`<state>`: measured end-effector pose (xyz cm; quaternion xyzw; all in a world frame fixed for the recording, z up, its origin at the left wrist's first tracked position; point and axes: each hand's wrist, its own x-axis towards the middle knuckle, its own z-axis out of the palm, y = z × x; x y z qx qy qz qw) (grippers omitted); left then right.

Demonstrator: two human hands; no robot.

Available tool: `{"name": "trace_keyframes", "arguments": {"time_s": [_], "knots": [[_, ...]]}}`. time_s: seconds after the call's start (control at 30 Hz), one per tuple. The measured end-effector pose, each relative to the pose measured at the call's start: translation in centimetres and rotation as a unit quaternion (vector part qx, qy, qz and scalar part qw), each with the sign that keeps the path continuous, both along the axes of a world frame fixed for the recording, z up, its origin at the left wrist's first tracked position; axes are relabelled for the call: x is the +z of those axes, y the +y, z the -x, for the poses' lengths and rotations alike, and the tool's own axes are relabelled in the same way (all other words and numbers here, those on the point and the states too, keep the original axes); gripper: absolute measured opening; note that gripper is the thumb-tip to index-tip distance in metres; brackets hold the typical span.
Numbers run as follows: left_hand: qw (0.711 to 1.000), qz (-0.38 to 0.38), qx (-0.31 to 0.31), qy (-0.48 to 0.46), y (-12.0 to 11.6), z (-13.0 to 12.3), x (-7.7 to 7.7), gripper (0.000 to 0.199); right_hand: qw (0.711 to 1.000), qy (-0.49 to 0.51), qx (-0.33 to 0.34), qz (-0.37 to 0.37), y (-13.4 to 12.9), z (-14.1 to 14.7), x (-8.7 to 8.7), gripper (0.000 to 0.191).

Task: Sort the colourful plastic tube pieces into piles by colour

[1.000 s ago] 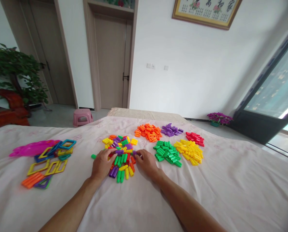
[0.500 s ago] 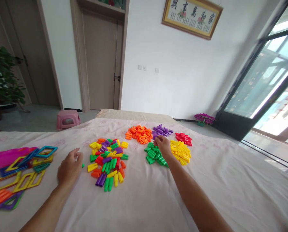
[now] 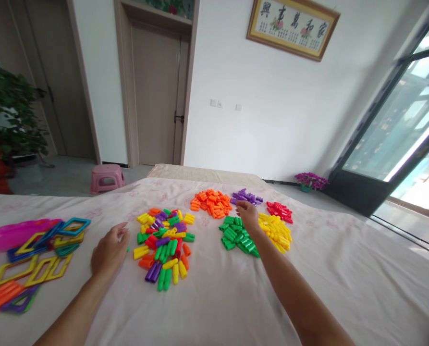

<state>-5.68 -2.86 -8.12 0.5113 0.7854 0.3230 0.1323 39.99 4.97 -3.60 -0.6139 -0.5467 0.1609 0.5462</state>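
My left hand (image 3: 109,248) rests on the cloth with fingers loosely curled and slightly apart. The tip of a green block (image 3: 128,249) shows at its right edge, apparently on the cloth; the rest is hidden. Right of it lies a mixed pile of coloured plastic tube blocks (image 3: 164,245). My right hand (image 3: 249,215) has its fingers pinched together at the near edge of the purple blocks (image 3: 248,196); whatever is between the fingertips is hidden. Around it sit single-colour piles: orange blocks (image 3: 211,203), green blocks (image 3: 237,235), yellow blocks (image 3: 276,230) and red blocks (image 3: 279,211).
Flat frame-shaped tiles (image 3: 37,269) and a pink plastic piece (image 3: 19,234) lie at the left on the cloth-covered table (image 3: 214,307). Orange tubes (image 3: 1,295) are at the near left. Beyond the table stand a pink stool (image 3: 107,179) and potted flowers (image 3: 311,180).
The view has shifted slightly, moving the scene rightward. My left hand has edged right, covering more of the green block. The purple bit earlier visible at my right fingertips no longer shows distinctly.
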Motion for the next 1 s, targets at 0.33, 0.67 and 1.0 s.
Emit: {"name": "trace_keyframes", "arguments": {"time_s": [0.33,0.67,1.0], "knots": [[0.999,-0.005,-0.032,0.015,-0.4,0.1,0.2,0.045,0.947,-0.237,0.212,0.051,-5.2,12.8,-1.6,0.02],[0.999,-0.016,-0.04,0.02,-0.5,0.0,0.0,0.044,0.929,-0.296,0.199,0.101,-6.9,14.6,-2.7,0.019],[0.999,-0.008,-0.036,0.012,-0.6,-0.2,0.5,0.044,0.968,-0.15,0.19,0.058,-6.1,12.8,-3.8,0.009]]}}
